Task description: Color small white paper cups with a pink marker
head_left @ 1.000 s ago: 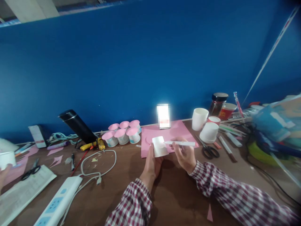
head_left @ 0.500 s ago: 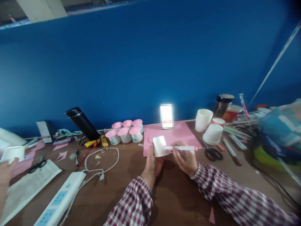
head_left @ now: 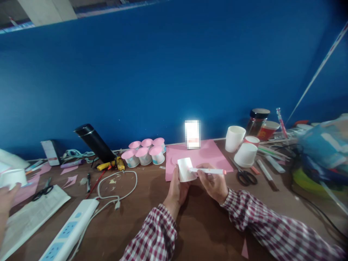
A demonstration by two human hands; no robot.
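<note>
Wall: a deep blue wall is seen behind the whole scene.
Table: a brown wooden table is covered with craft things from edge to edge.
Pink sheet: a flat pink paper sheet is laid on the table just beyond the hands.
Power strip: a white power strip with blue sockets is laid at the near left, its white cable looped beside it.
Flask: a black cylindrical flask is leaned at a tilt at the left, near the wall.
Capped cups: six small paper cups with pink tops are grouped left of the pink sheet.
Plain cups: white paper cups are set to the right of the sheet; black-handled scissors are laid just in front of them.
Left hand: the left hand is closed around a small white paper cup, held on its side above the table at the sheet's near edge.
Right hand: the right hand is closed on a white marker with a red end, its tip placed against the cup's side.
Other person: another person's hand, at the far left edge, is seen with a white cup.
</note>
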